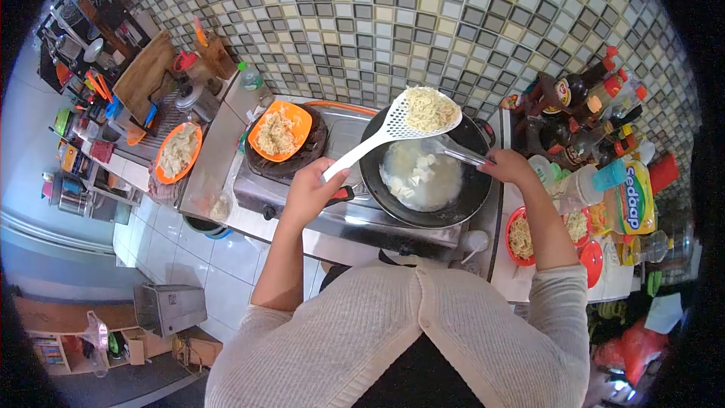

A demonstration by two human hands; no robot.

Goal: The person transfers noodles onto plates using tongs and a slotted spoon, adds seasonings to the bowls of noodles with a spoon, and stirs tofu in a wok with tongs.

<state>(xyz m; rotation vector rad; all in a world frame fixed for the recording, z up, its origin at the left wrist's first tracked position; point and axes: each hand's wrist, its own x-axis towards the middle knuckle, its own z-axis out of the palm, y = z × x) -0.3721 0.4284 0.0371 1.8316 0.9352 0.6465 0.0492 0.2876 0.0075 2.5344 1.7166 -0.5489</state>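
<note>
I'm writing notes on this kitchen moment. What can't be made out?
Head view: any flame beneath the black pan, hidden by the pan.
Head view: handle end of the white skimmer, covered by the left hand.
Head view: fine print on the dark bottle, too small.

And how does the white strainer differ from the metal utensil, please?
The white strainer is broad-headed and perforated; the metal utensil is silvery and slimmer. The strainer carries noodles; the utensil shows none. The left hand holds the strainer, the right hand the utensil. Both reach over the pan.
</note>
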